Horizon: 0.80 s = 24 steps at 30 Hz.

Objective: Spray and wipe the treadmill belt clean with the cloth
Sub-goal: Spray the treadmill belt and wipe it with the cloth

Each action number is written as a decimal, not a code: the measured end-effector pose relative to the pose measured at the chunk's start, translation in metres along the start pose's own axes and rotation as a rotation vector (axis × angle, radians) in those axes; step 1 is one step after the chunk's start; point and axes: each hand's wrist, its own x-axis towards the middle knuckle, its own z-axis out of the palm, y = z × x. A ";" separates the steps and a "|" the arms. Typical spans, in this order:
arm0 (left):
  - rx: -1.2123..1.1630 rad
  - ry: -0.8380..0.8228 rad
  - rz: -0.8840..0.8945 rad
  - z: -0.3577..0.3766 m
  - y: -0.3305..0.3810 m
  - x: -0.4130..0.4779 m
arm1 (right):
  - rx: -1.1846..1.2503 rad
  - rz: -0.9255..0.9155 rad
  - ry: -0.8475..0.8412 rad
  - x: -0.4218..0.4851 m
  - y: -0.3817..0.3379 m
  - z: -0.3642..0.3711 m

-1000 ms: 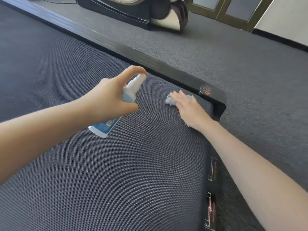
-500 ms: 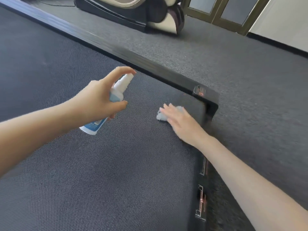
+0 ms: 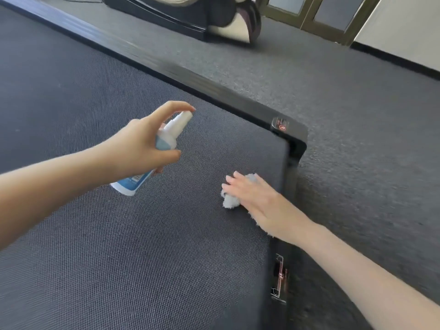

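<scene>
Right hand [image 3: 260, 198] slid back from belt [image 3: 142, 246] corner, pressed flat on cloth [image 3: 230, 201], left hand [image 3: 140, 146] gripping spray bottle [image 3: 166, 139]

The dark woven belt [image 3: 119, 234] fills the near left of the view. A black rail [image 3: 166, 65] borders its far side and ends in a rounded corner cap [image 3: 294, 139] bearing a small sticker. A pale, fluffy cloth [image 3: 231, 201] lies bunched on the belt near that corner, under the flat right hand [image 3: 259, 198]. The treadmill sits on the grey carpeted floor [image 3: 357, 115]. Further back a dark machine base [image 3: 190, 17] stands on the floor.
</scene>
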 end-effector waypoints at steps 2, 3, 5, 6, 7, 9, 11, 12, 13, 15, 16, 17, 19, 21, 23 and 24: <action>0.001 -0.019 -0.016 0.000 -0.001 0.000 | 0.043 0.111 0.059 0.018 0.034 -0.009; -0.002 -0.024 -0.024 0.000 -0.001 0.001 | 0.053 0.162 0.091 0.028 0.051 -0.014; -0.013 -0.035 -0.033 0.002 -0.001 0.002 | 0.062 0.298 0.120 0.045 0.079 -0.025; -0.012 -0.040 -0.034 0.004 -0.001 0.003 | 0.055 0.360 0.126 0.051 0.091 -0.030; -0.011 -0.044 -0.035 0.006 -0.001 0.003 | 0.052 0.413 0.141 0.056 0.101 -0.034; -0.018 -0.052 -0.032 0.009 0.000 0.004 | 0.073 0.489 0.190 0.060 0.111 -0.040; -0.022 -0.060 -0.028 0.010 0.002 0.004 | 0.101 0.525 0.228 0.062 0.111 -0.041; -0.024 -0.066 -0.029 0.010 0.003 0.003 | 0.111 0.543 0.231 0.061 0.109 -0.041; -0.019 -0.068 -0.026 0.009 0.005 0.002 | 0.123 0.562 0.227 0.062 0.107 -0.040; 0.004 -0.076 -0.016 0.008 0.007 -0.001 | 0.129 0.574 0.197 0.063 0.099 -0.040; 0.004 -0.083 -0.012 0.007 0.009 -0.002 | 0.116 0.568 0.177 0.061 0.093 -0.039; -0.002 -0.086 -0.011 0.005 0.011 -0.005 | 0.102 0.553 0.159 0.058 0.085 -0.037; 0.010 -0.085 0.004 0.001 0.015 -0.009 | 0.086 0.495 0.130 0.047 0.061 -0.031; 0.048 -0.083 0.025 -0.003 0.017 -0.016 | 0.102 0.418 0.113 0.034 0.033 -0.022; 0.059 -0.093 0.032 -0.007 0.019 -0.023 | 0.095 0.324 0.094 0.019 0.005 -0.009; 0.057 -0.101 0.034 -0.009 0.019 -0.028 | 0.064 0.280 0.079 0.012 -0.010 -0.001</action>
